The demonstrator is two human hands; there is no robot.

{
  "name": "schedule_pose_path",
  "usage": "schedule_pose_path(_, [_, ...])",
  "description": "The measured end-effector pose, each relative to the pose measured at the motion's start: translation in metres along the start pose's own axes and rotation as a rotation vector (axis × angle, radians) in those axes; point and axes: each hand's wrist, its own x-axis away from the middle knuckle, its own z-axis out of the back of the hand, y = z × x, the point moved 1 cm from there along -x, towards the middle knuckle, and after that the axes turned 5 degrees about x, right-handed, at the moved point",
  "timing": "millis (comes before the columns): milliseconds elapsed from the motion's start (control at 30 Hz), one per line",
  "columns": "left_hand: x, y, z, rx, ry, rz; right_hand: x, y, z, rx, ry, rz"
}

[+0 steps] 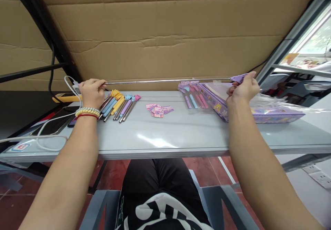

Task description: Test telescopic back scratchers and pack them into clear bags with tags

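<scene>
A telescopic back scratcher (155, 81), its thin metal rod drawn out long, stretches level between my two hands above the table. My left hand (91, 89) is closed around its left end, hiding the handle. At the other end, my right hand (244, 88) grips beside the purple claw-shaped head (238, 78). Below my left hand lie several back scratchers (120, 106) with blue, yellow and purple grips. Small pink printed cards (158, 110) lie mid-table. Left of my right hand, a clear bag (195, 97) holds several more scratchers, against a purple printed box (219, 102).
The grey-white table (165, 133) ends at a near edge above my lap. Brown cardboard (165, 27) stands behind it. At the left are a dark phone (55, 121), a white cable (41, 133) and a yellow object (64, 97). Clear plastic covers part of the box.
</scene>
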Motion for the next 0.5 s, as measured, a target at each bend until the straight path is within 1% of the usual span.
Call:
schedule_pose_path(100, [-0.0009, -0.0039, -0.0013, 0.027, -0.002, 0.016, 0.0053, -0.002, -0.0006, -0.048, -0.065, -0.105])
schedule_pose_path(167, [-0.0015, -0.0044, -0.001, 0.049, 0.013, 0.01, 0.0081, -0.0031, 0.0003, -0.081, -0.096, -0.151])
schedule_pose_path(267, [-0.0022, -0.0028, 0.002, 0.069, 0.046, 0.014, 0.01, -0.0039, 0.0018, -0.114, -0.144, -0.204])
schedule_pose_path(333, [-0.0023, -0.0013, 0.0047, 0.054, 0.045, 0.03, 0.01, -0.0037, 0.0019, -0.15, -0.173, -0.272])
schedule_pose_path(433, [-0.0015, 0.0005, 0.0078, 0.021, 0.023, 0.037, 0.0094, -0.0033, 0.0011, -0.226, -0.184, -0.347])
schedule_pose_path(500, [-0.0009, 0.0014, 0.0085, 0.014, 0.023, 0.034, 0.009, -0.0028, 0.0005, -0.246, -0.172, -0.345])
